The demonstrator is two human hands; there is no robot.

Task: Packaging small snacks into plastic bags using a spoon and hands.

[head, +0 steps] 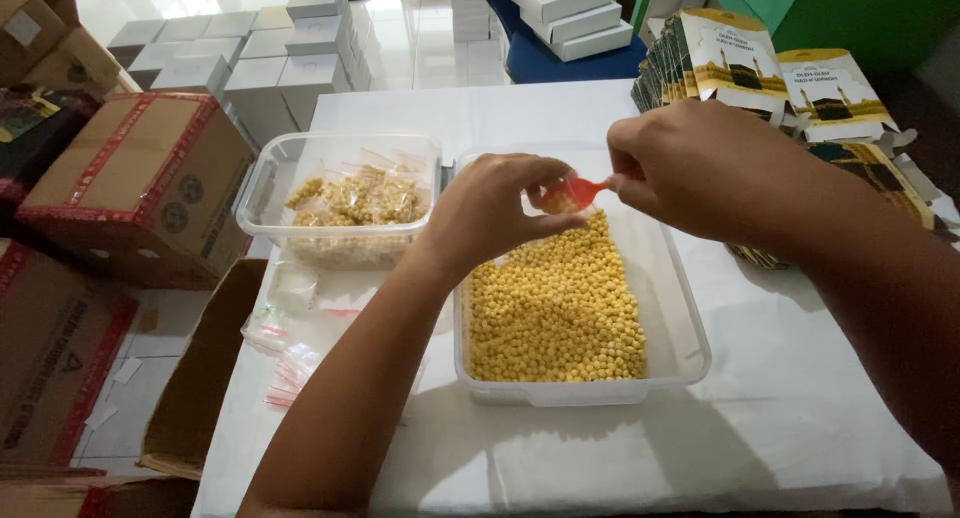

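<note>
My right hand holds a small red spoon by its handle, its bowl pointing left. My left hand pinches a small clear plastic bag at the spoon's bowl; the bag is mostly hidden by my fingers. Both hands hover over a clear plastic tub that holds many small round yellow pellets. To its left stands a second clear tub with several small filled bags of the same yellow pellets.
Empty small bags lie on the white tablecloth at the table's left edge. Printed yellow-and-white cartons are stacked at the right. Cardboard boxes and white boxes crowd the floor at left. A blue chair carries white boxes.
</note>
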